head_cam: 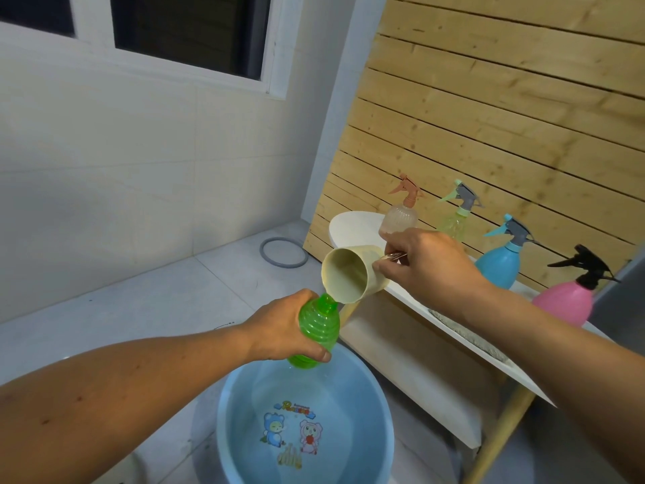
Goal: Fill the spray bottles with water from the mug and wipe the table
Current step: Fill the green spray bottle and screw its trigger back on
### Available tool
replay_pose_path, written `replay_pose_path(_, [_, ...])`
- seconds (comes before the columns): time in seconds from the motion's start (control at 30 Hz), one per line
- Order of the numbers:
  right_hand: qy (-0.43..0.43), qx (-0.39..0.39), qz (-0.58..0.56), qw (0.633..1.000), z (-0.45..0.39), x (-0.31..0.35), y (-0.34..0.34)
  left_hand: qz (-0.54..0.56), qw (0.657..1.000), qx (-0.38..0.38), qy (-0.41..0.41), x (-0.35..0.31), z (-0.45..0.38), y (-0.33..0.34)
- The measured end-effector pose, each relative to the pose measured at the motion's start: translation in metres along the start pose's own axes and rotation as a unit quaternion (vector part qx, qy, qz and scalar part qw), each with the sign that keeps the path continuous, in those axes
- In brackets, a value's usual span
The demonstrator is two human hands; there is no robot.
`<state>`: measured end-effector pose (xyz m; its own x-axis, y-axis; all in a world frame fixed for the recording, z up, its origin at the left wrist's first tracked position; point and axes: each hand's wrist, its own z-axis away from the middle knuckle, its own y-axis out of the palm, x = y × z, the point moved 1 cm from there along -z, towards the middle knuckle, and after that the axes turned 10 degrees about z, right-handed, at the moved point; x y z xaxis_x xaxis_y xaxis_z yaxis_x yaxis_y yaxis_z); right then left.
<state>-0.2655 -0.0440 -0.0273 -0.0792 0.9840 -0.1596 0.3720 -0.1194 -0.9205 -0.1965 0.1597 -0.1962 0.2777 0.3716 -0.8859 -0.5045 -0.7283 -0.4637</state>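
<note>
In the head view, the left hand (pixel 286 326), centre of the frame, is wrapped round a green ribbed bottle (pixel 316 335) with its cap off, holding it over the blue basin (pixel 303 420) at the bottom centre. The bottle's long axis leans, its base down toward the basin and its open neck up and to the right. The right hand (pixel 422 263), just right of centre, grips the handle of the cream mug (pixel 349 277), which is tipped on its side with its mouth facing lower left. The mug's lower lip sits right at the bottle's neck, touching or nearly so; I judge pouring is under way, and the next tilt depends on keeping lip and neck lined up. Along the white table (pixel 419 302) at the right stand four capped spray bottles: peach (pixel 401 214), pale green (pixel 455 218), blue (pixel 499 260) and pink (pixel 569 298)
</note>
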Motion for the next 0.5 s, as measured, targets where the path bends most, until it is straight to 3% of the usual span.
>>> replay_pose_path(0.5, [-0.03, -0.029, 0.03, 0.999, 0.0033, 0.0056, -0.0029, 0.004, 1.0, 0.003, -0.002, 0.0021, -0.0001, 0.0033])
